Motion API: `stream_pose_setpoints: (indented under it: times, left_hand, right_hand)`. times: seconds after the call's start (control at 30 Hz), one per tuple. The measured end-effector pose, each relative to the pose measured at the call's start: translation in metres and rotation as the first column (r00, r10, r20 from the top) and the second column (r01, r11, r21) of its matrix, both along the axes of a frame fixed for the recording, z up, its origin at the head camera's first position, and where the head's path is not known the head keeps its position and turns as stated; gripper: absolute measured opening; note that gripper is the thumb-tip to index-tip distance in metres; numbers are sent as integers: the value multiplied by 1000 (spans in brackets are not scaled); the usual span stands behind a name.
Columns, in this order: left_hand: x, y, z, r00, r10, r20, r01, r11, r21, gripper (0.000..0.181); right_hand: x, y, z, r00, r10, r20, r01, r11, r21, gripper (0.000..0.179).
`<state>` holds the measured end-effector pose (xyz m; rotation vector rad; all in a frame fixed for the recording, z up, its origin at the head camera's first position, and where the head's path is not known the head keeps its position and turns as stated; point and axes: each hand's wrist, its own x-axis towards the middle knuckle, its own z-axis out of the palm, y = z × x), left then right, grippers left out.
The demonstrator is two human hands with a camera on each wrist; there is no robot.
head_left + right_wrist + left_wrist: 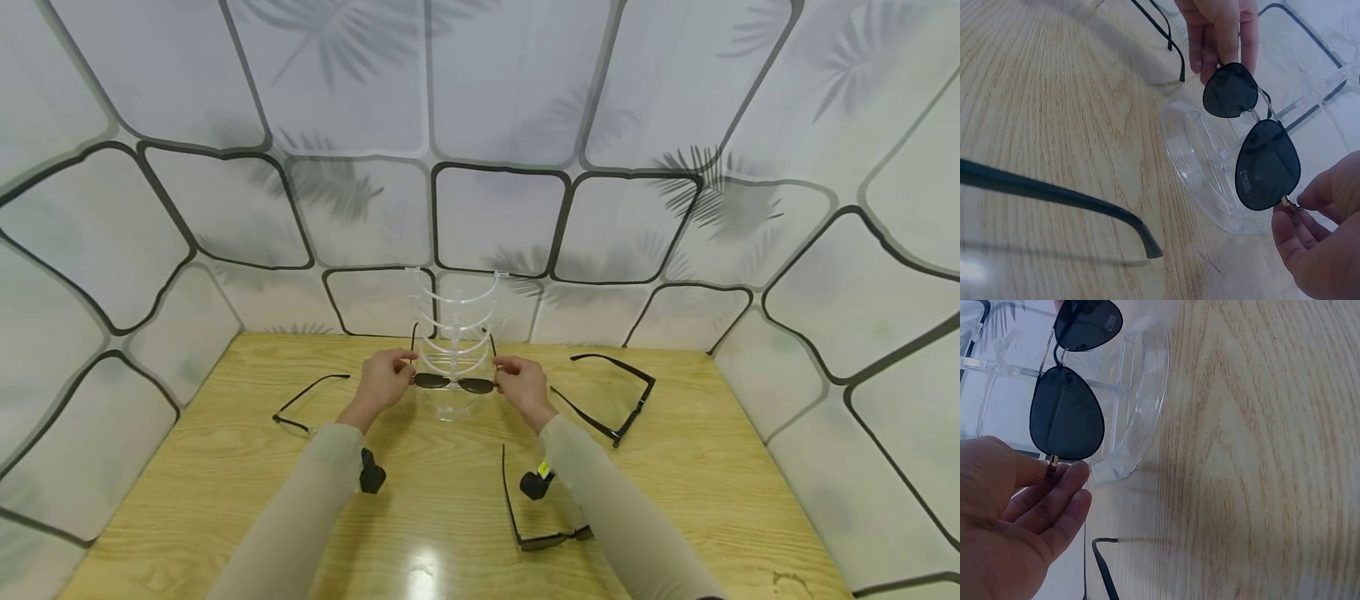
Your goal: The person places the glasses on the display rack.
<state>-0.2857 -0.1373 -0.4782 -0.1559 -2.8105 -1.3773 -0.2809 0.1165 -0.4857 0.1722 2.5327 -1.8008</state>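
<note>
A pair of dark aviator sunglasses (476, 386) is held level in front of a clear plastic glasses rack (454, 333). My left hand (385, 382) pinches its left hinge, with the thumb and fingertips at the metal corner in the left wrist view. On the other side my right hand (525, 385) pinches the right hinge. Both temples point back past the sides of the rack. In the right wrist view the lenses (1268, 165) hang over the rack's curved base (1194, 169). Whether the sunglasses touch the rack I cannot tell.
Thin-framed glasses (296, 402) lie on the wooden table (435, 500) at left. Black-framed glasses (637, 408) lie open at right. Nearer, dark sunglasses (542, 542) rest partly under my right forearm. A patterned cloth wall (495, 221) encloses the table's back and sides.
</note>
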Motion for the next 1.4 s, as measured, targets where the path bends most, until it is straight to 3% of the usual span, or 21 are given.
stream_pose_setpoints:
  times: [1.4]
  left_hand:
    - [3, -2, -2, 999, -23, -26, 22, 999, -44, 32]
  right_hand:
    - [-3, 0, -2, 1000, -3, 4, 3, 1000, 23, 37]
